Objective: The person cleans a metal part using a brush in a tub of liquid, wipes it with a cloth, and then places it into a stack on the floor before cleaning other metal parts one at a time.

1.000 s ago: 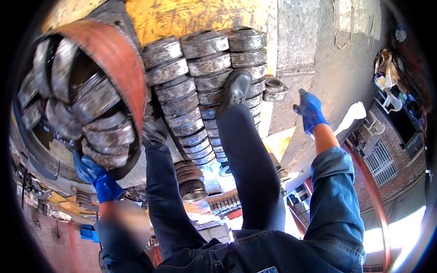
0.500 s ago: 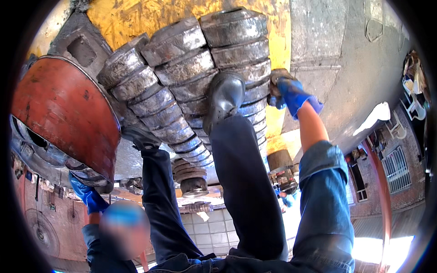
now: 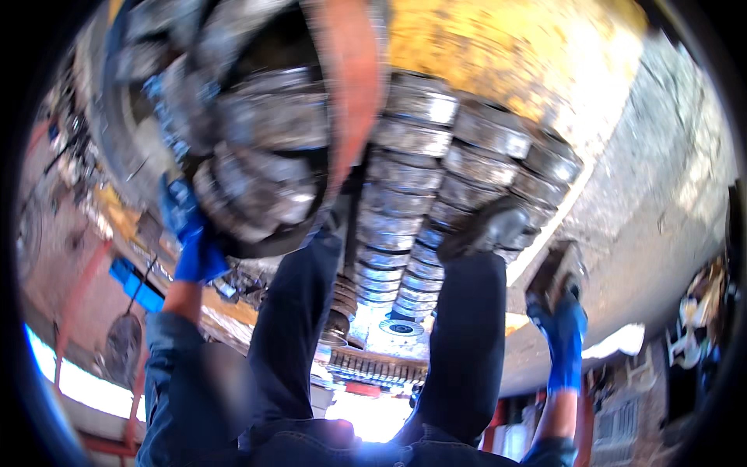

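Observation:
My left hand (image 3: 187, 226), in a blue glove, grips the lower rim of a red metal drum (image 3: 358, 86), its fingertips partly blurred. Heavy worn metal rings (image 3: 264, 187) lie inside the drum. On the right, my right hand (image 3: 562, 323), also gloved in blue, is closed round a dark, scuffed metal part (image 3: 554, 276), held apart from the stacks. Between my hands, similar thick metal rings (image 3: 401, 179) lie in long rows, face against face. My right boot (image 3: 486, 229) is over the right-hand rows.
A yellow, stained sheet (image 3: 506, 47) lies beyond the rows, and rough grey concrete (image 3: 661, 148) spreads to the right. Toward my legs lies a toothed round disc (image 3: 401, 328). A blue box (image 3: 136, 284) and a wheel (image 3: 123, 349) stand at the left.
The view has swung, so the rows now sit farther right and the drum's open mouth shows its contents. My right hand has moved away from the rows with the metal part.

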